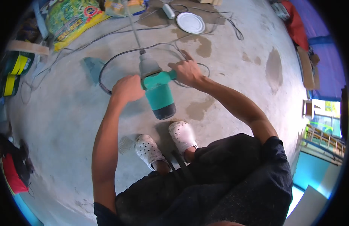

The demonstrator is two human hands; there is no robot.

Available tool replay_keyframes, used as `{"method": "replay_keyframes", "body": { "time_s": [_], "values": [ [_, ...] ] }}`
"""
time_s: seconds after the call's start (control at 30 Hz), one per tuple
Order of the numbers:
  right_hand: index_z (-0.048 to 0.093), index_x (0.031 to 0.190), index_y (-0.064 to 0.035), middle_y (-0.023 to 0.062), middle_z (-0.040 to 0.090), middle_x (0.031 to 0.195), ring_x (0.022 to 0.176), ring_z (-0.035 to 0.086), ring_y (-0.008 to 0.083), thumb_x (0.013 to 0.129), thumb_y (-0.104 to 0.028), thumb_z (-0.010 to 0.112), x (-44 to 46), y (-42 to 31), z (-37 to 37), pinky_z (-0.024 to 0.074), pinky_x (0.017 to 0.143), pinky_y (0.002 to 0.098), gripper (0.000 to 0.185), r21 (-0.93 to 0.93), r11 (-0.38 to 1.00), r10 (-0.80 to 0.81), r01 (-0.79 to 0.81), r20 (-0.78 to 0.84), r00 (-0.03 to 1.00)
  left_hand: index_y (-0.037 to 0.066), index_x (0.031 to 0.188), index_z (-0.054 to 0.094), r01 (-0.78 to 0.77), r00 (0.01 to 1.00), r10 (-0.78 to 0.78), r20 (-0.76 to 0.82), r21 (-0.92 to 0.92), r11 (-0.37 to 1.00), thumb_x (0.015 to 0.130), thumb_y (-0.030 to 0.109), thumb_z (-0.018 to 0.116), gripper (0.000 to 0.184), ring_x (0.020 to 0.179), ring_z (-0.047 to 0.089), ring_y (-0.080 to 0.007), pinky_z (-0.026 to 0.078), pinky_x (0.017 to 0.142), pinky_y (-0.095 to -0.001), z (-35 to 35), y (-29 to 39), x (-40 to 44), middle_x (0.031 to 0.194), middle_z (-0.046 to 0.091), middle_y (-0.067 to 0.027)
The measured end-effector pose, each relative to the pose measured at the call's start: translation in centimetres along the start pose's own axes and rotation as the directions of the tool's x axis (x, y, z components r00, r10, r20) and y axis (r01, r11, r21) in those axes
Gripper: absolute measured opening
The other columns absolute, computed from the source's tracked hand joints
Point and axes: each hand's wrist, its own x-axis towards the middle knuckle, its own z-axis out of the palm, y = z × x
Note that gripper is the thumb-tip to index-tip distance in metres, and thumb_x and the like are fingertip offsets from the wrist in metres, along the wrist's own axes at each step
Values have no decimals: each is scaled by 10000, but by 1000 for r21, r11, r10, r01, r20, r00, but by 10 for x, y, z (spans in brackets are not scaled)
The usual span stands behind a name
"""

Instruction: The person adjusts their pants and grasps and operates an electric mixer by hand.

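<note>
A green power tool (159, 96) with a black end cap and a grey front housing is held upright over the floor, a long thin rod (133, 30) running from its far end. On its left side, my left hand (128, 89) is closed round a handle that the fingers mostly hide. To the right, my right hand (187, 71) wraps the green side grip, with one finger stretched forward. A black cable (118, 55) curves round behind the tool and past both hands.
White clogs (148, 150) stand on the concrete floor below the tool. Farther off lie a rice sack (72, 19), a white round lid (190, 23), a white cylinder (168, 11) and looping cords. Green-yellow boxes (17, 67) are at the left, a ladder (325, 141) at the right.
</note>
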Motion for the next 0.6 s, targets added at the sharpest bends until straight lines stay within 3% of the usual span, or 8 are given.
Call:
{"method": "replay_keyframes", "body": {
  "time_s": [0.07,0.1,0.13,0.17,0.2,0.3,0.6],
  "values": [
    [656,1032,-114,130,671,720,746,670,284,765,-123,574,-2,6,13,229,1125,465,280,-17,1000,-1,0,-18,1000,-5,880,683,-36,998,35,-42,-26,999,694,237,637,308,912,640,-406,510,768,-479,5,-8,1,924,662,-250],
    [642,1131,-113,126,687,796,794,669,290,771,-122,591,-3,4,7,251,1116,454,364,-32,999,3,-2,48,999,19,829,687,-60,998,59,-18,-46,997,681,243,640,273,842,652,-402,518,715,-481,7,-10,4,847,665,-236],
    [640,1124,-107,127,694,851,803,665,300,764,-131,628,-5,6,16,281,1104,438,361,-14,998,65,-64,32,997,82,835,711,-86,996,87,17,-22,996,646,230,660,245,843,671,-364,540,722,-466,10,-15,6,883,689,-178],
    [643,1116,-102,139,693,883,801,663,304,759,-150,658,-3,0,4,302,1090,431,360,30,999,14,-14,13,1000,103,827,712,-119,990,114,-84,-60,991,617,230,671,249,813,675,-351,547,694,-454,29,-24,15,842,690,-161],
    [649,1102,-101,139,692,847,795,663,304,752,-181,687,-3,11,22,294,1096,439,360,27,1000,-12,13,-19,1000,60,765,696,-141,983,134,-128,-52,989,621,223,658,221,772,675,-352,542,669,-460,23,-21,5,779,675,-185],
    [667,1053,-90,148,698,812,784,666,300,750,-258,711,3,-1,7,289,1100,445,349,61,995,-69,73,-66,995,71,812,721,-71,995,70,-78,-7,997,586,199,670,265,820,681,-326,553,703,-443,17,-17,1,847,693,-163],
    [664,997,-43,164,676,753,718,654,342,725,-174,722,6,-14,-2,291,1107,445,307,107,993,-38,55,-153,987,35,750,711,-82,985,77,-152,-29,996,573,107,623,211,815,682,-317,544,691,-400,16,-17,-6,795,690,-168]
  ]
}}
